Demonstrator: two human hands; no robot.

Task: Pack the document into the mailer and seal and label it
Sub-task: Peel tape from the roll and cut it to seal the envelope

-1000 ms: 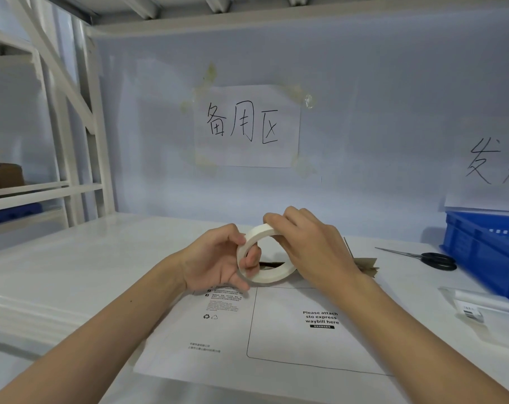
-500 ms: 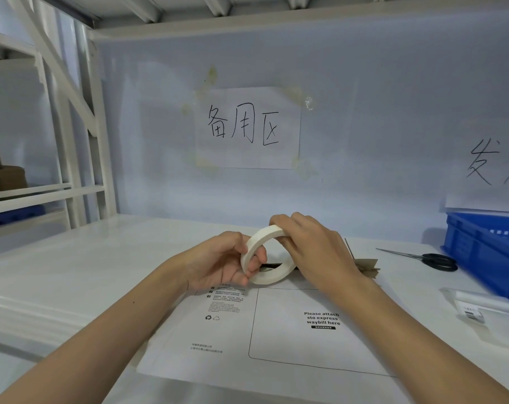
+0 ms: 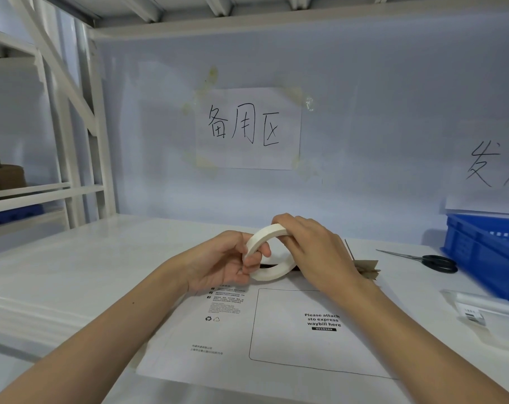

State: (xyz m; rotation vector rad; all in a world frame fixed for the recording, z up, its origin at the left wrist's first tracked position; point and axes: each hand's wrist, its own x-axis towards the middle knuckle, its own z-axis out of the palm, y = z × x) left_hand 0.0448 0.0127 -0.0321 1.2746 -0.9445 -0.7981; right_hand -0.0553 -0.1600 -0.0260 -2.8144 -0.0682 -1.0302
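A: Hands?
B: Both up off the surface [image 3: 81,269], both on the tape [image 3: 272,253]. L hand [image 3: 221,265] curls round the roll's left side, thumb on the outer face, a fingertip poking thru the hole. R hand [image 3: 311,252] arches over the top-right, fingers [image 3: 285,225] bent down over the rim, gripping it.

A: Roll upright?
B: Tilted, hole facing roughly toward the camera. White or cream, thin ring. Can't tell if an end is peeled.

A: Mailer?
B: Flat on the surface right below the fingers, w/ both forearms over it. Mailer [image 3: 276,351] is white, printed side up: a rounded box reading "Please attach sto express waybill here", small print & a recycle mark to its left. Its far edge sits under the hands; flap hidden, so can't say whether it's shut.

A: Document?
B: Not visible anywhere.

A: Other stuff?
B: Brown card scrap [image 3: 367,268] just past the R wrist, touching or close to the mailer's far-right corner. Scissors [image 3: 431,260] further right of the fingers, lying flat, black handles. Blue bin [image 3: 486,258] beyond those at the edge. Near it, closer to the camera, a clear bag [image 3: 480,307] w/ a barcode label. Wall behind has a sign [image 3: 247,128] w/ handwritten characters, above the fingers.
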